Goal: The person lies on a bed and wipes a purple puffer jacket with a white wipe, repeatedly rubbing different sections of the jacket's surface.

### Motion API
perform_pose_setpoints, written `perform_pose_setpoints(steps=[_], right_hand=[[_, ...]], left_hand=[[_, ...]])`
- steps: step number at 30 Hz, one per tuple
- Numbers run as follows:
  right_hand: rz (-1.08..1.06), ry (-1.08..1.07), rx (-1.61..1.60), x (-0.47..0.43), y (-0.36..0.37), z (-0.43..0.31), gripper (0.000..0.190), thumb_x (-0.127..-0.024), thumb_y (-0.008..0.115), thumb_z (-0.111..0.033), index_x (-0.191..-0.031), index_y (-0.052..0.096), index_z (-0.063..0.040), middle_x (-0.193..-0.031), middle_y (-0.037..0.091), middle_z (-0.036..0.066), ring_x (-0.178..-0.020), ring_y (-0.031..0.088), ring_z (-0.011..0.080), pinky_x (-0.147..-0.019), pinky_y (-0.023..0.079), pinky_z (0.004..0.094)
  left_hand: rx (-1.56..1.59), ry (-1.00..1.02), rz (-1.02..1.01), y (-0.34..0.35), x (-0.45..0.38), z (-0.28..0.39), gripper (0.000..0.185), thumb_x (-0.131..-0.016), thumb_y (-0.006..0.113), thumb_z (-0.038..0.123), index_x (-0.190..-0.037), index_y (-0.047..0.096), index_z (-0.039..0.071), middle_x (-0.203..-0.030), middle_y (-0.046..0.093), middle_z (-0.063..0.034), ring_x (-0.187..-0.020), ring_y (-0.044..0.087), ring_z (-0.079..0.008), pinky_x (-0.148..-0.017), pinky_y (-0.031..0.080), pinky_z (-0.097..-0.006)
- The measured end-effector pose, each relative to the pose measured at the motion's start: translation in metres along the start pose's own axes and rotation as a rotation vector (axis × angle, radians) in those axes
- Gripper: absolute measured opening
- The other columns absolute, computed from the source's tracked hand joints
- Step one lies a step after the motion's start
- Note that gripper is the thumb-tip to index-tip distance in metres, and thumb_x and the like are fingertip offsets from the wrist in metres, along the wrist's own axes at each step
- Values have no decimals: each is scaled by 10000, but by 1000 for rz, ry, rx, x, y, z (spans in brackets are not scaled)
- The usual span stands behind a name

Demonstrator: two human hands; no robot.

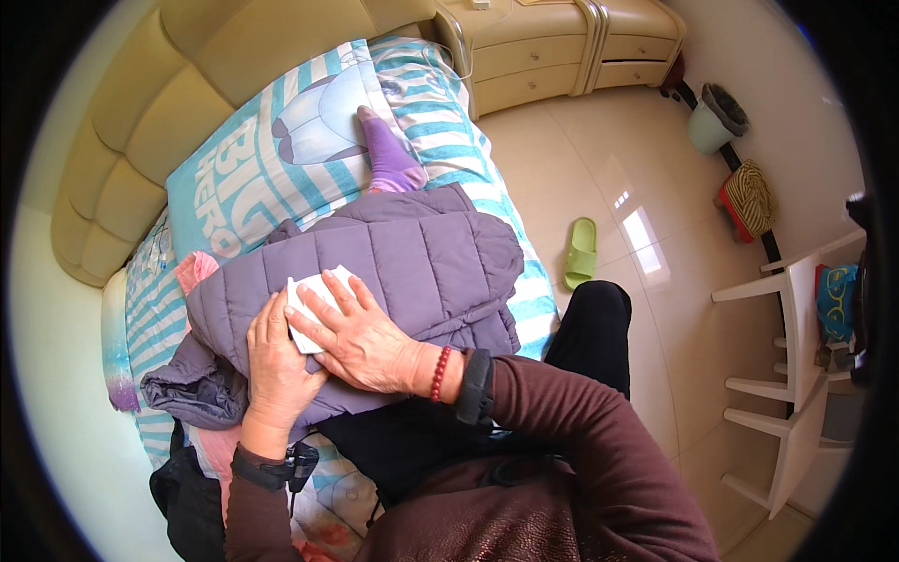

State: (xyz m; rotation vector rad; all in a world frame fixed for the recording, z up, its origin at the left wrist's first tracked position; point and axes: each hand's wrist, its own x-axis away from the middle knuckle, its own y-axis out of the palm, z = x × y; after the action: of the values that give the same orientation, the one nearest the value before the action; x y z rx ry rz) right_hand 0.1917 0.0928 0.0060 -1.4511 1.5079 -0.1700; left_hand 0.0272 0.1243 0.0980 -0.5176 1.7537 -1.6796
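A grey-purple quilted puffer jacket (414, 270) lies folded on the bed in front of me. My right hand (355, 334) rests with spread fingers on a folded white cloth or tissue (309, 302), against the jacket's upper side. At the left edge of the white piece, my left hand (277, 358) touches it with its fingers close together; its palm side is hidden. Beyond the jacket, a purple sock (390, 154) shows a foot-like shape on the striped pillow (239, 183); what fills it is hidden beneath the jacket.
A padded headboard (168, 84) bounds the bed's far side. Drawer cabinets (527, 60) stand beyond it at right. On the tiled floor are a green slipper (581, 253), a bin (711, 126) and a small stool (748, 200). White chairs (793, 337) stand far right.
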Motion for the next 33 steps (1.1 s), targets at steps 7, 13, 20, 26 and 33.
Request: perform_pose_setpoints(steps=[7,13,20,26,33], right_hand=[[-102,431,271,71,-7,124,528,-950,503,-255,-1458,454,-120,-1547,351,212,-1463,282,378,-1183,197,557],[255,950,-47,125,-26,168,443,-986,466,-252,-1365,504,-25,-1326,550,302,-1259,510,441,-1039,439,485],[609,435,70,102,-74,121,436,-963,487,-122,-1382,492,1,-1327,535,307,-1240,501,479,-1059,409,474],[-68,-1,-20,37,-41,18,597,-935,577,-297,-1490,405,-159,-1567,285,208,-1474,213,427,-1157,144,648],[-172,335,218,79,2,81,567,-963,516,-254,-1487,395,-77,-1578,320,175,-1484,261,325,-1202,184,515]], left_hand=[[-102,105,-137,12,-1,-10,733,-603,857,216,-1303,645,190,-1483,478,-131,-1310,484,-361,-1023,384,-462],[-99,114,-81,14,-3,-11,674,-583,848,126,-1235,678,162,-1411,552,-118,-1242,548,-309,-980,425,-415],[-83,50,77,-17,21,-41,348,-622,695,-10,-964,660,41,-1058,676,-97,-977,627,-302,-828,485,-399],[-194,-34,0,-45,68,-52,286,-621,683,-23,-901,640,22,-967,653,-104,-931,606,-309,-787,480,-397],[-114,-63,14,-34,104,-57,356,-562,688,-24,-912,638,22,-969,655,-106,-928,607,-316,-797,482,-399]])
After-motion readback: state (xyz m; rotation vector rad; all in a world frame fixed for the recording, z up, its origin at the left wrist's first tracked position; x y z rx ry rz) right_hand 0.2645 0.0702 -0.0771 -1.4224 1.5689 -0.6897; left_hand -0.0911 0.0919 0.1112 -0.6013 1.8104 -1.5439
